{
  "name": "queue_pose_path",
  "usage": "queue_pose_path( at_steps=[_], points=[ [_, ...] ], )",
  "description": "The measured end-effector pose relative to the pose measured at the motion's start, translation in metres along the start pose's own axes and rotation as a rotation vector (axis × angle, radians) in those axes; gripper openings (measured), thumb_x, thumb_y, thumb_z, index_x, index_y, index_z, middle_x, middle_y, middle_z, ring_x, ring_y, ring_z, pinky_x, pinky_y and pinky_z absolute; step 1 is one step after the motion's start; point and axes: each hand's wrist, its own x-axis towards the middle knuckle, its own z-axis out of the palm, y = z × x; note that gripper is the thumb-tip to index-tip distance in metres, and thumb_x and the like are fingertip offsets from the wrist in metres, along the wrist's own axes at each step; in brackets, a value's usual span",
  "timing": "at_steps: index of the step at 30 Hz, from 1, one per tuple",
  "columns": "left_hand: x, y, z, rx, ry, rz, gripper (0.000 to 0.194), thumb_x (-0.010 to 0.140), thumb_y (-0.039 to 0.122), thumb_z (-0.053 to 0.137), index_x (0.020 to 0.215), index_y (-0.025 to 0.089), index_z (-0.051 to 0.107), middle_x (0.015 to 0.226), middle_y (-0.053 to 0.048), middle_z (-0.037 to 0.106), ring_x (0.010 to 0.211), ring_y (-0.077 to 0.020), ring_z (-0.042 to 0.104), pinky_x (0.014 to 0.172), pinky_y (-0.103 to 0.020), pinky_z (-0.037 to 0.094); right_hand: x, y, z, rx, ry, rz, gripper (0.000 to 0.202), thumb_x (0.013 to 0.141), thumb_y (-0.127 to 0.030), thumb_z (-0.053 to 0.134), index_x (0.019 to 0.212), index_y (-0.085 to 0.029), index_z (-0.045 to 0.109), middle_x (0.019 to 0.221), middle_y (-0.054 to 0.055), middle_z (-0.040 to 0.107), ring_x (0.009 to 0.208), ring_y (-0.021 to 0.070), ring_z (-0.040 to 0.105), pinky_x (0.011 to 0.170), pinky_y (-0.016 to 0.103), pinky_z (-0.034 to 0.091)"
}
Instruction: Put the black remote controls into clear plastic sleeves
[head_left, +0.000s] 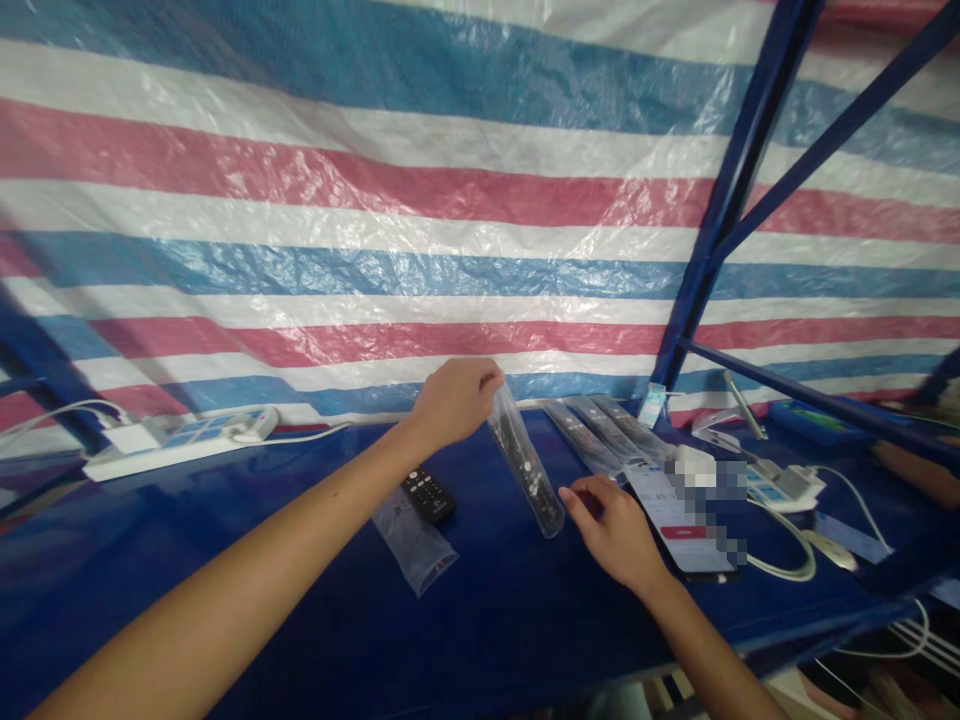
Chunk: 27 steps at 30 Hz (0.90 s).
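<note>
Fingertips (493, 382) of our left hand (454, 404) pinch the upper end of a clear plastic sleeve (553, 522); a black remote control (525, 465) sits inside it, tilted above the table (495, 630). Our right hand (619, 530) is by the sleeve's lower end, fingers loosely curled, thumb apart from them; we cannot tell whether it touches the plastic. We count four remotes in sleeves: this one and three bagged remotes (611, 432) side by side toward the back. One loose remote (433, 499) lies bare, partly behind our left forearm (300, 540), near a flat sleeve (421, 555) that looks empty. We judge most of the set sleeved, with one outside. Farther right, a smartphone (660, 510) shows what seems to be 00:49, the rest pixelated. Lettering on the loose remote and the small upright card (652, 405) is too small for us to read.
</note>
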Motion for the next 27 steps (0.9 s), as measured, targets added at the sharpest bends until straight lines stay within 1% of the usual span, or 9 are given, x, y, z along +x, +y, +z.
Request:
queue_pose_path(
  at_steps=[4, 7, 10, 13, 17, 20, 23, 27],
  points=[
    [0.002, 0.011, -0.014, -0.005, 0.012, 0.037, 0.024, 0.089, 0.028, 0.046, 0.086, 0.018, 0.068, 0.083, -0.004, 0.07, 0.078, -0.0205, 0.062, 0.069, -0.029, 0.042, -0.006, -0.002, -0.004, -0.06, -0.135, 0.021, 0.036, 0.08, -0.056, 0.06, 0.091, -0.022, 0.066, 0.081, 0.003, 0.063, 0.068, 0.0172, 0.06, 0.061, 0.029, 0.044],
    [0.003, 0.017, -0.021, 0.007, 0.034, 0.068, 0.024, 0.089, 0.026, 0.047, 0.086, 0.017, 0.069, 0.085, -0.004, 0.07, 0.08, -0.0213, 0.062, 0.071, -0.03, 0.043, -0.009, -0.003, -0.004, -0.084, -0.215, 0.012, 0.037, 0.072, -0.05, 0.07, 0.096, -0.022, 0.066, 0.086, 0.002, 0.063, 0.074, 0.0184, 0.062, 0.064, 0.028, 0.045],
    [0.005, 0.021, -0.028, 0.02, 0.018, 0.084, 0.024, 0.089, 0.024, 0.046, 0.083, 0.016, 0.068, 0.082, -0.005, 0.07, 0.077, -0.0205, 0.062, 0.072, -0.03, 0.043, -0.008, -0.005, -0.003, -0.087, -0.245, -0.014, 0.032, 0.074, -0.044, 0.07, 0.097, -0.023, 0.066, 0.088, 0.003, 0.063, 0.079, 0.0189, 0.062, 0.067, 0.029, 0.046],
    [0.005, 0.025, -0.032, 0.027, 0.012, 0.092, 0.024, 0.088, 0.023, 0.046, 0.082, 0.016, 0.068, 0.082, -0.004, 0.07, 0.076, -0.0197, 0.062, 0.072, -0.03, 0.044, -0.006, -0.009, -0.001, -0.104, -0.277, -0.018, 0.028, 0.075, -0.041, 0.07, 0.096, -0.023, 0.065, 0.089, 0.003, 0.064, 0.082, 0.0198, 0.061, 0.069, 0.03, 0.045],
    [0.002, 0.028, -0.035, 0.029, 0.022, 0.098, 0.024, 0.088, 0.023, 0.046, 0.081, 0.016, 0.068, 0.079, -0.003, 0.069, 0.074, -0.0187, 0.062, 0.072, -0.029, 0.044, -0.003, -0.017, 0.006, -0.121, -0.277, -0.025, 0.027, 0.075, -0.04, 0.071, 0.094, -0.022, 0.065, 0.092, 0.004, 0.065, 0.087, 0.0214, 0.062, 0.073, 0.031, 0.046],
    [0.0, 0.029, -0.038, 0.018, 0.033, 0.111, 0.024, 0.088, 0.023, 0.045, 0.08, 0.017, 0.067, 0.078, -0.003, 0.069, 0.074, -0.0188, 0.062, 0.071, -0.029, 0.044, -0.003, -0.02, 0.011, -0.114, -0.253, -0.039, 0.02, 0.075, -0.036, 0.071, 0.089, -0.023, 0.065, 0.09, 0.003, 0.066, 0.085, 0.0205, 0.062, 0.073, 0.031, 0.045],
    [0.0, 0.029, -0.044, 0.004, 0.06, 0.115, 0.024, 0.087, 0.02, 0.045, 0.076, 0.017, 0.066, 0.075, -0.003, 0.067, 0.073, -0.0181, 0.06, 0.071, -0.029, 0.043, -0.002, -0.021, 0.015, -0.11, -0.246, -0.038, 0.017, 0.073, -0.033, 0.072, 0.084, -0.023, 0.063, 0.086, 0.001, 0.066, 0.084, 0.0201, 0.061, 0.072, 0.03, 0.045],
    [0.0, 0.025, -0.054, -0.034, 0.086, 0.093, 0.023, 0.086, 0.019, 0.046, 0.075, 0.016, 0.066, 0.07, -0.001, 0.063, 0.072, -0.0168, 0.059, 0.074, -0.031, 0.043, -0.001, -0.02, 0.019, -0.091, -0.241, -0.027, 0.018, 0.072, -0.031, 0.071, 0.085, -0.022, 0.061, 0.086, 0.001, 0.066, 0.084, 0.0204, 0.061, 0.074, 0.032, 0.045]
  ],
)
